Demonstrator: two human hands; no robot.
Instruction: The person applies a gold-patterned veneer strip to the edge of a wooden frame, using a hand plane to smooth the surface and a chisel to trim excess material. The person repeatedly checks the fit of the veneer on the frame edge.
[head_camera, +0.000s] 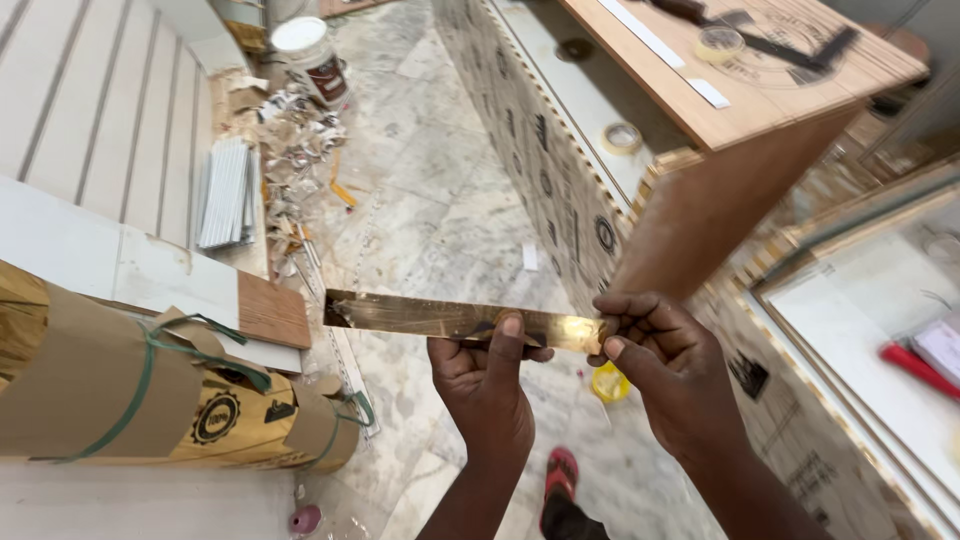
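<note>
Bright, even daylight fills the scene, probably from the upper left, where the pale panels (90, 110) look nearly washed out. The shiny brass strip (440, 318) throws a hot glare near its right end. Shadows under the hands are soft. Straight edges bow toward the corners in wide-angle distortion. The right margin is slightly smeared; the centre stays sharp.

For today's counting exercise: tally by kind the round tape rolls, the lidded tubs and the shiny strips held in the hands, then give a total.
Tape rolls: 2, one on the wooden top, one on the lower ledge
White-lidded tub: 1
Gold mirror strip, held by the left hand and right hand: 1
Total: 4
</note>
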